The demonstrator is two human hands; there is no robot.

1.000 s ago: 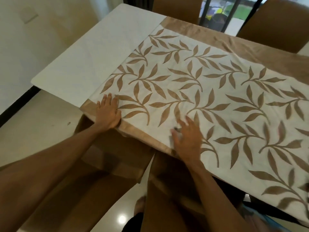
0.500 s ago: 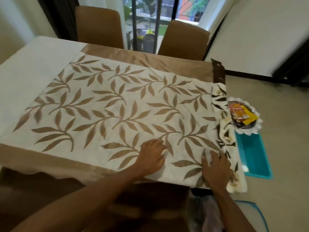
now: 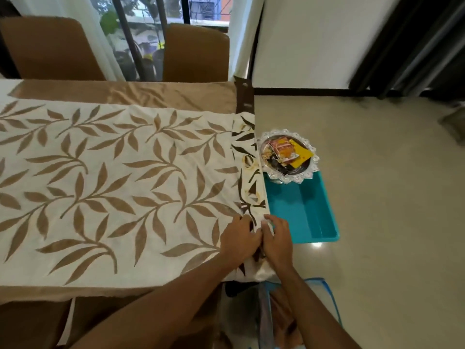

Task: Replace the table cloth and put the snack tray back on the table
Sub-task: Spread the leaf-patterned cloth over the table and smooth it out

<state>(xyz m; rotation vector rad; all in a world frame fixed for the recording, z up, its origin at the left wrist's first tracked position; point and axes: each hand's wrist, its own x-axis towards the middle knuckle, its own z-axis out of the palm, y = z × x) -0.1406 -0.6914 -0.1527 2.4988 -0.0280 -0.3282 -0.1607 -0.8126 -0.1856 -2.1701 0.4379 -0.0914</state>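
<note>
A white table cloth with tan leaves (image 3: 120, 187) lies spread over the table, with a tan satin border (image 3: 141, 93) along its far side. A second cloth with dark brown leaves (image 3: 247, 172) shows as a strip along the table's right end. My left hand (image 3: 239, 239) and my right hand (image 3: 276, 239) meet at the near right corner, fingers curled on the cloth edge there. The snack tray (image 3: 288, 154), silver with a lacy rim and holding packets, sits on the floor right of the table.
A teal plastic bin (image 3: 302, 210) lies on the floor, its far end under the snack tray. Two brown chairs (image 3: 196, 51) stand behind the table before a window. A blue-edged clear bag (image 3: 254, 313) sits below my hands. Pale floor spreads to the right.
My view has swung right along the table. Both hands have moved from the cloth's near left edge to its near right corner and come together there.
</note>
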